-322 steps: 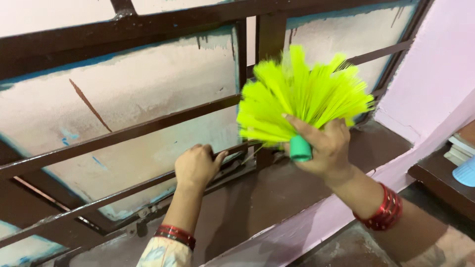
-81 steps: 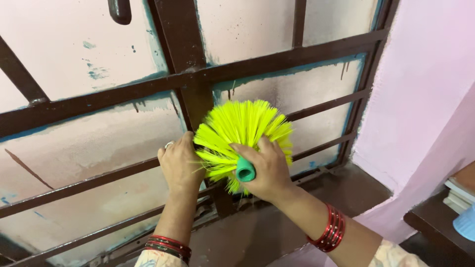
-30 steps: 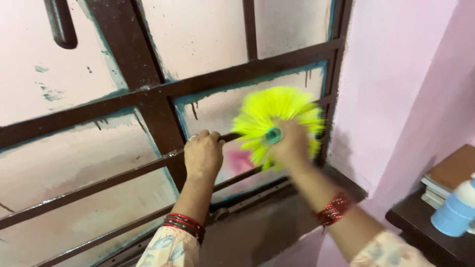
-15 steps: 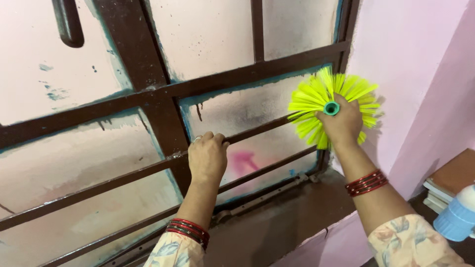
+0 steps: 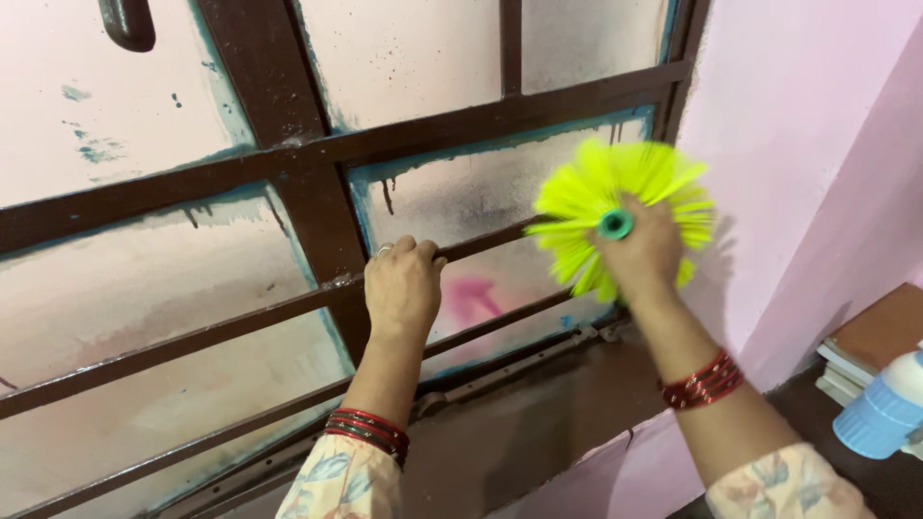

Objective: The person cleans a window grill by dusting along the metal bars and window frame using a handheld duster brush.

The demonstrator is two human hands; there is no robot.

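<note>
Brush: yellow-green brush point(image 5: 625, 207) up at the bars, right end of window, near pink wall point(image 5: 817, 144).
Done/left: glass point(image 5: 452, 202) looks smudgy w/ a pink mark; lots left, I think.
R grip: right hand point(image 5: 642, 255) wrapped tight round brush's green stub.
L grip: left hand point(image 5: 404, 286) curled round a brown bar point(image 5: 240, 322).

1. Neon yellow-green bristles on the brush point(image 5: 630, 207), with a teal-green handle end point(image 5: 615, 225).
2. Dark brown on the window grille bars point(image 5: 308, 163) and on the sill point(image 5: 538, 413).
3. Pale pinkish-white on the frosted glass point(image 5: 144, 288), edged with teal-blue paint smears and marked by one bright pink smudge point(image 5: 473, 298).
4. Soft pink on the wall point(image 5: 808, 144).
5. Red on the bangles point(image 5: 700, 381) at both wrists.
6. Cream with a floral print in blue and orange on the sleeves point(image 5: 341, 485).
7. Light blue on the bottle point(image 5: 880, 415) at the right edge.
</note>
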